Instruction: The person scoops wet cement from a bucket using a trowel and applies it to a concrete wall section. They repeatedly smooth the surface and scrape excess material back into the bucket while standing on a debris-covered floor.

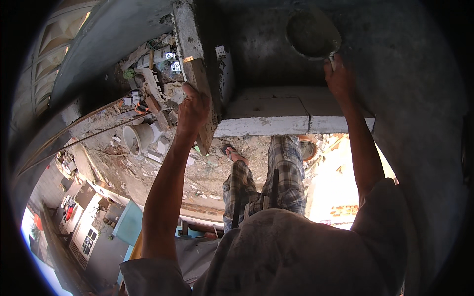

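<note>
My left hand is closed round the edge of a narrow wooden board. That board stands along the side of a whitish, chipped wall edge. Farther to the right, my right hand grips the short pale handle of a round grey dipper. The dipper is up against a dark grey plastered surface, and the shade there makes its contents hard to make out. Between my two arms runs a ledge with a rough white front edge.
Broken wood and masonry rubble lie at the left, near a whitish bucket. Debris covers the ground round my feet. Below the ledge, at the right, sits a round brownish container. A grey wall rises on the right.
</note>
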### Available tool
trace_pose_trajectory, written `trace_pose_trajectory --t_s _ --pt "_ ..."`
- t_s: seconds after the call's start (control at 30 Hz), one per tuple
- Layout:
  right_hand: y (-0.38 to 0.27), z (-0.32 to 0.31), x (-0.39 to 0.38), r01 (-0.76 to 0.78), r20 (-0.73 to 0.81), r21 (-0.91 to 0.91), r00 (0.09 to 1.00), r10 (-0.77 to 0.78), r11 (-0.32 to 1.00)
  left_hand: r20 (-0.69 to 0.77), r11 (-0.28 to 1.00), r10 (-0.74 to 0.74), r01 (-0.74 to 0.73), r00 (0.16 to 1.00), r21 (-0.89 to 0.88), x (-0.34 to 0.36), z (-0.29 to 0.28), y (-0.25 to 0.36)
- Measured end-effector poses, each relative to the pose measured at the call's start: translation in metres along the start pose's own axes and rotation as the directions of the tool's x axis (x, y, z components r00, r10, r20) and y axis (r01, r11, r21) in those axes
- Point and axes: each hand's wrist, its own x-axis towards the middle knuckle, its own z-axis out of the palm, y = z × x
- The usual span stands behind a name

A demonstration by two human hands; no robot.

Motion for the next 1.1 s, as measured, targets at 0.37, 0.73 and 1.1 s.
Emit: trace_pose_trajectory --t_s 0.37,0.73,1.1 --pt "-0.098 0.006 -0.294 -0.323 0.644 0.552 0.750 -0.148 0.769 0.029 0.972 0.197 -0.199 0.980 0.123 -0.006 -0.010 -0.050" --pt "-0.157 0.042 -0.147 0.306 0.194 0.408 0.892 -0.409 0.860 -0.159 0.822 -0.219 0.094 0.963 -0.562 -0.199 0.003 -0.122" --pt "-0.204 0.018 -0.086 0.594 0.536 0.163 0.617 -0.576 0.788 -0.234 0.616 -0.343 0.030 0.910 -0.787 -0.215 0.122 -0.080"
